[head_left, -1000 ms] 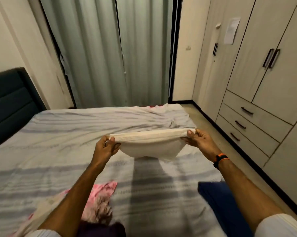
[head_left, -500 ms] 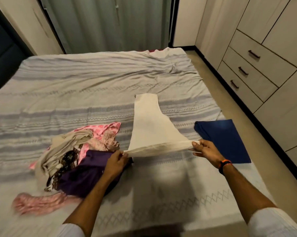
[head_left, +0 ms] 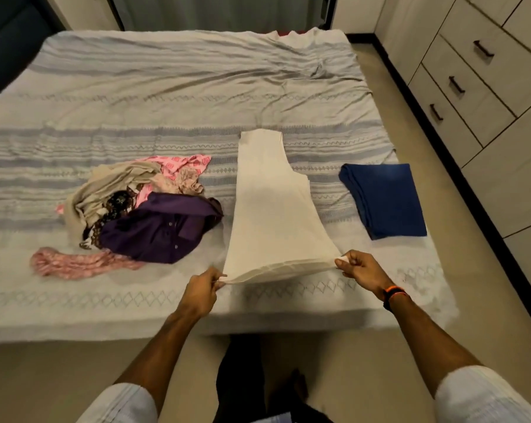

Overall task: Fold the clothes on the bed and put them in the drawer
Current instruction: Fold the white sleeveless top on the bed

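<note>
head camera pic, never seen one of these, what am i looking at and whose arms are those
There is no machine here. The picture comes from a camera worn on a person's head, looking forward and down, so the two arms belong to the wearer, who stands at the foot of a bed.

The left hand and right hand each pinch one near corner of a cream garment in their fingers. Its near edge is lifted; the rest lies flat on the bed, stretching away from the person.

To its left lies an unfolded pile: purple, pink, beige and patterned clothes. To its right lies a folded blue cloth. Along the right wall stand closed drawers. The right wrist wears an orange band.
</note>
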The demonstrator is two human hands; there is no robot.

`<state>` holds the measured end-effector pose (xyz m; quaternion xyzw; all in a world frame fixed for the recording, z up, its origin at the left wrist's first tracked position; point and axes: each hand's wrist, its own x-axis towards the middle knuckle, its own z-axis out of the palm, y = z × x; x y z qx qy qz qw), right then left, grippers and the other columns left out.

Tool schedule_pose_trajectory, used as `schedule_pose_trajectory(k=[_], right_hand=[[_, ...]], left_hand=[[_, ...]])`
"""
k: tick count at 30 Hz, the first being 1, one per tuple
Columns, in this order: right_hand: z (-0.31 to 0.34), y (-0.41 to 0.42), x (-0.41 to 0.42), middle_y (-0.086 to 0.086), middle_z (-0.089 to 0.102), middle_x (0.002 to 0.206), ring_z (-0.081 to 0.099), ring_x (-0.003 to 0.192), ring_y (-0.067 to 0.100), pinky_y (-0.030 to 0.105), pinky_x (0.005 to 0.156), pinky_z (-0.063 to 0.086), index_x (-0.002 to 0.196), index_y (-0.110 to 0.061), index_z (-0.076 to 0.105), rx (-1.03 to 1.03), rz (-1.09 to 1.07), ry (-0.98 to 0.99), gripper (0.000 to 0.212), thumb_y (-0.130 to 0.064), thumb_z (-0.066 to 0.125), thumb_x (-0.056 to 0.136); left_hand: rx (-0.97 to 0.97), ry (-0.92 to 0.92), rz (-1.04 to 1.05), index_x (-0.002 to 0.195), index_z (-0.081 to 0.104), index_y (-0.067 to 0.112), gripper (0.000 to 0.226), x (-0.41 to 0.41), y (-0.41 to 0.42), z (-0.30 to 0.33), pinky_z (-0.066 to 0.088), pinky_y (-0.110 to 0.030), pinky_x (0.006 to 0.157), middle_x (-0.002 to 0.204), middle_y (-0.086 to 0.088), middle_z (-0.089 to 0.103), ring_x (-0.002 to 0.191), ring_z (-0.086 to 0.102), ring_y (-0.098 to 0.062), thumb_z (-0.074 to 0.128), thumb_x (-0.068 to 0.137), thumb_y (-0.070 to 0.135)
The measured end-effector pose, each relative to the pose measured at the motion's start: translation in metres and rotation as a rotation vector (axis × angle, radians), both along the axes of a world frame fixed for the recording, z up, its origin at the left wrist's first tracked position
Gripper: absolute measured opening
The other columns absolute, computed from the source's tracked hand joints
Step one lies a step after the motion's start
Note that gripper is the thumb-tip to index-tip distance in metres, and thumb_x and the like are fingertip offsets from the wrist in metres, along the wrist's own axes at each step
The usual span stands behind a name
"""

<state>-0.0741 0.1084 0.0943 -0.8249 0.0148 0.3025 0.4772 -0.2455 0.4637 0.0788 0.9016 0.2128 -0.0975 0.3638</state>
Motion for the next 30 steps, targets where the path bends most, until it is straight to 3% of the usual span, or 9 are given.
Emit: schedule_pose_trajectory(k=[3,6,9,15,20,24,28,30], right_hand=[[-0.012,-0.016,-0.026,0.007,0.064,0.077,0.061,0.077,0.023,0.051,0.088,0.053,0.087,0.000,0.061,-0.057,0.015,-0.016,0.029,-0.027,0.070,0.091],[-0.024,-0.029,-0.044,0.005,0.062,0.073,0.058,0.074,0.020,0.049,0.085,0.053,0.080,0.000,0.058,-0.102,0.018,-0.007,0.031,-0.027,0.070,0.090],[-0.031,-0.038,-0.056,0.003,0.060,0.071,0.056,0.073,0.019,0.041,0.078,0.050,0.068,-0.012,0.054,-0.152,0.018,0.019,0.030,-0.024,0.070,0.090],[-0.044,-0.050,-0.072,0.001,0.066,0.080,0.057,0.079,0.016,0.023,0.067,0.043,0.077,-0.013,0.066,-0.214,0.041,0.043,0.015,-0.020,0.070,0.090],[-0.048,-0.047,-0.070,-0.002,0.068,0.079,0.060,0.079,0.016,0.025,0.070,0.044,0.077,-0.015,0.067,-0.212,0.042,0.043,0.015,-0.021,0.069,0.091],[-0.048,-0.040,-0.059,0.005,0.074,0.094,0.070,0.093,0.019,0.038,0.089,0.055,0.083,-0.013,0.066,-0.117,-0.039,0.111,0.012,-0.020,0.067,0.093],[-0.044,-0.025,-0.035,0.012,0.071,0.104,0.071,0.091,0.019,0.032,0.083,0.056,0.102,-0.003,0.066,-0.015,-0.170,0.153,0.012,-0.013,0.062,0.096],[-0.047,-0.014,-0.016,0.012,0.071,0.100,0.072,0.087,0.020,0.032,0.080,0.057,0.099,-0.005,0.067,-0.016,-0.217,0.139,0.009,-0.012,0.063,0.095]], left_hand=[[-0.001,0.037,0.020,0.108,0.066,0.014,0.013,-0.021,-0.019,-0.008,0.048,-0.027,0.070,0.095,-0.004,0.069,0.080,0.062,-0.018,0.058,0.097,0.015],[0.000,0.094,0.005,0.105,0.066,0.015,0.013,-0.036,-0.029,-0.015,0.052,-0.030,0.079,0.101,-0.005,0.071,0.087,0.065,-0.020,0.059,0.095,0.012],[0.009,0.140,-0.005,0.102,0.067,0.016,0.017,-0.047,-0.032,-0.023,0.052,-0.030,0.079,0.102,-0.004,0.072,0.090,0.067,-0.022,0.059,0.092,0.005],[0.049,0.184,-0.055,0.100,0.065,0.009,0.015,-0.057,-0.039,-0.039,0.048,-0.024,0.077,0.115,-0.003,0.071,0.091,0.064,-0.017,0.057,0.091,-0.001],[0.027,0.202,0.012,0.104,0.066,0.010,0.012,-0.053,-0.042,-0.041,0.041,-0.023,0.071,0.099,-0.001,0.068,0.083,0.059,-0.018,0.059,0.095,0.009],[0.016,0.197,0.080,0.091,0.061,0.014,0.007,-0.040,-0.035,-0.038,0.039,-0.028,0.069,0.087,-0.008,0.066,0.083,0.060,-0.027,0.061,0.096,0.019],[-0.055,0.162,0.175,0.089,0.061,0.014,0.010,-0.013,-0.030,-0.033,0.052,-0.035,0.075,0.084,-0.007,0.071,0.083,0.066,-0.025,0.060,0.097,0.021],[-0.123,0.150,0.250,0.086,0.060,0.019,0.011,0.006,-0.023,-0.035,0.057,-0.041,0.078,0.082,-0.005,0.072,0.082,0.070,-0.024,0.060,0.097,0.020]])
